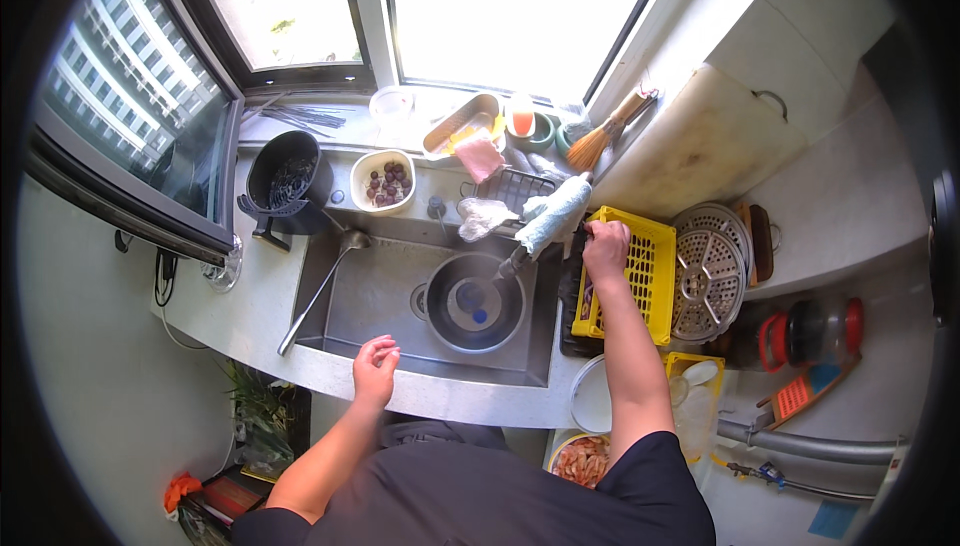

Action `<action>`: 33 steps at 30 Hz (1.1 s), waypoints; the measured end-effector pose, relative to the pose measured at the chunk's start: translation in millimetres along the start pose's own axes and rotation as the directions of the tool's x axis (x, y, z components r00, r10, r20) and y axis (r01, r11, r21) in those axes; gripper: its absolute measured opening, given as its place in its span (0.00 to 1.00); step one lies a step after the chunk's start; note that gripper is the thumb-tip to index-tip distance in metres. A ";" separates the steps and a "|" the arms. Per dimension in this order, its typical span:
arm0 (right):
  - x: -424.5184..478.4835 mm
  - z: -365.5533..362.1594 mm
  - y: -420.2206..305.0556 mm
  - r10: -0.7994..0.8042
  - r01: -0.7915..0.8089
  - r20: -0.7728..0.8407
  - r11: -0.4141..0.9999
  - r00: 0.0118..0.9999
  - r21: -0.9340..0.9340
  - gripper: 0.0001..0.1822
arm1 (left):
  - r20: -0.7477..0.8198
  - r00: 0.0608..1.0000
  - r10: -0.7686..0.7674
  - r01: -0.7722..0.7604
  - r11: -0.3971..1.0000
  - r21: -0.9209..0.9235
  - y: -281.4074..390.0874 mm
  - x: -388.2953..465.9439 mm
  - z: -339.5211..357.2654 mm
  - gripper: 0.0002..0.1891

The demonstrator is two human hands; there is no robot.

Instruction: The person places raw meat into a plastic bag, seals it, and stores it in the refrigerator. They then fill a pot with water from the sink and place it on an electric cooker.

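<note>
My left hand [373,370], fingers loosely curled and holding nothing, hovers over the front edge of the steel sink [375,298]. Inside the sink's right half sits a round metal pot [439,328], with the tip of a faucet [513,262] above it. A light-blue cloth [555,212] is wrapped around the faucet. My right hand [607,246] is at the left rim of a yellow plastic basket [660,276], its fingers bent beside the faucet. What those fingers grip is hidden. Across the sink's left side leans a long-handled ladle [322,295].
Behind the sink stand a black pot-shaped container [292,182] and a white bowl of grapes [382,205]. Perforated steamer plates [709,283] lean right of the basket. A bowl of shrimp [581,462] sits low at my right. An open window sash [150,96] juts in at left.
</note>
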State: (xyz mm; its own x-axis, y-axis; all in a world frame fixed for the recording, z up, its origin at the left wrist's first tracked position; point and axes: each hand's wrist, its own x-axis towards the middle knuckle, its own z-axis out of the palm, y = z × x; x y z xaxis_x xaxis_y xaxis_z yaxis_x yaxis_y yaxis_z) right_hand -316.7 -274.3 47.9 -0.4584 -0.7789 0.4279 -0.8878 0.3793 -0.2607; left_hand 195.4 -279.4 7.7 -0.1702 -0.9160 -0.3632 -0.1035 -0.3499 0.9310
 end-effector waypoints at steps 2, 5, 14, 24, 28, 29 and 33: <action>1.3 -0.5 0.1 0.006 -0.006 0.008 1.000 1.000 -0.008 0.09 | 0.028 1.000 0.008 -0.007 0.999 -0.034 6.4 0.7 12.5 0.10; -1.2 7.6 9.1 0.003 -0.003 0.003 1.000 1.000 0.001 0.10 | 0.059 0.998 0.018 -0.016 0.999 -0.035 15.8 1.9 22.9 0.10; -2.5 0.6 -0.1 0.061 -0.051 0.077 0.992 0.995 -0.119 0.09 | 0.079 0.997 0.022 -0.020 1.000 -0.014 3.6 0.4 18.4 0.09; -5.0 10.2 -13.0 0.151 -0.150 0.026 0.988 0.988 -0.020 0.06 | 0.109 0.994 0.026 -0.027 1.000 0.010 10.2 1.1 20.0 0.10; -6.8 13.0 -10.5 0.168 -0.168 0.017 0.986 0.986 0.004 0.07 | 0.108 0.994 0.026 -0.029 0.999 0.031 10.5 2.7 17.8 0.10; -6.4 14.6 -8.8 0.168 -0.168 0.014 0.986 0.986 0.006 0.08 | 0.106 0.994 0.028 -0.032 0.999 0.034 10.7 2.2 17.6 0.09; -5.8 14.8 -5.2 0.186 -0.188 0.037 0.981 0.982 0.044 0.08 | 0.102 0.994 0.033 -0.037 0.999 0.031 8.9 -1.4 16.3 0.09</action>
State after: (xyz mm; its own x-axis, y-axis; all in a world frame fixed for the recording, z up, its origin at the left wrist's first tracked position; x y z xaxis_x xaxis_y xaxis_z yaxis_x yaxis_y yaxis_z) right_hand -308.8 -279.1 33.9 -0.6138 -0.7126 0.3397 -0.7833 0.4962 -0.3745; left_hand 178.7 -278.0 15.9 -0.2729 -0.9024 -0.3336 -0.1273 -0.3098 0.9422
